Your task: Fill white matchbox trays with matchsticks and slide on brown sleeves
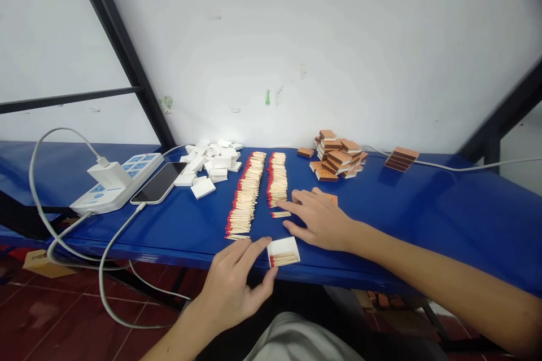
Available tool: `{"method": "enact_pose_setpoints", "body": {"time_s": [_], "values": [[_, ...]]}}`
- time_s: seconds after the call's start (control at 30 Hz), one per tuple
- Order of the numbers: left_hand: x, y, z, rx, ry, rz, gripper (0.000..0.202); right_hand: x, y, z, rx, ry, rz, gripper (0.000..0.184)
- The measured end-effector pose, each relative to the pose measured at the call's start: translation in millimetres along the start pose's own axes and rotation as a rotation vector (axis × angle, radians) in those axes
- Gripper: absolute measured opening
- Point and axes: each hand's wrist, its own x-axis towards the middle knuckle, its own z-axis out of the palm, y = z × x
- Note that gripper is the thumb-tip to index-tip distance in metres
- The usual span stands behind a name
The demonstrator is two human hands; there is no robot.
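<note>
My left hand (237,287) pinches a small white matchbox tray (284,251) at the blue table's front edge; a few matches lie inside it. My right hand (319,217) rests flat on the table with fingers stretched out, fingertips touching a couple of loose matches (280,214). Just beyond lie two long rows of red-tipped matches, the left row (247,192) and the right row (277,177). An orange sleeve (331,198) lies partly under my right hand.
A heap of white empty trays (212,164) sits at the back left, beside a phone (160,181) and a power strip (116,180) with cables. Orange box sleeves (337,155) are piled at the back right, with a small stack (401,158) further right. The wall stands close behind.
</note>
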Motion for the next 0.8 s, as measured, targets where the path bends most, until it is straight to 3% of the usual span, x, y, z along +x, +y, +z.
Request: {"method": "enact_pose_setpoints", "body": {"time_s": [0.37,0.8], "values": [[-1.6,-0.8,1.0,-0.004,-0.004,-0.01,0.032,0.6,0.5,0.8,0.054,-0.006,-0.019,0.033],[0.1,0.2,-0.5,0.005,0.01,0.0,0.031,1.4,2.2,1.6,0.037,0.074,-0.035,0.029]]}}
